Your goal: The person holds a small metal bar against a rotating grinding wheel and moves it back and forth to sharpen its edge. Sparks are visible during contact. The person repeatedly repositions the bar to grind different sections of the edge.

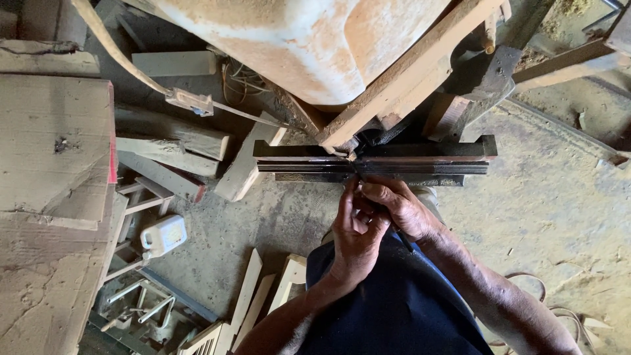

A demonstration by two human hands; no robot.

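Both hands are working close together at scene centre: left hand (353,230) and right hand (394,205) are pinching something small, too hidden to identify, against the dark metal bar (374,163) just beyond them.

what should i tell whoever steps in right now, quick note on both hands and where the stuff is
Left hand: fingers curled, raised to the middle of the dark metal bar, fingertips at its lower edge; whether it pinches anything is unclear.
Right hand: pressed against the left hand, fingertips at the same spot on the bar.
The bar lies crosswise below a slanted wooden beam of the machine.
Nearby: a white plastic jug and loose wood planks on the dusty floor to the left.
Done: bar in place under the beam, both hands at its centre.
Left: whatever is being adjusted at that centre point; the detail is too small to see.
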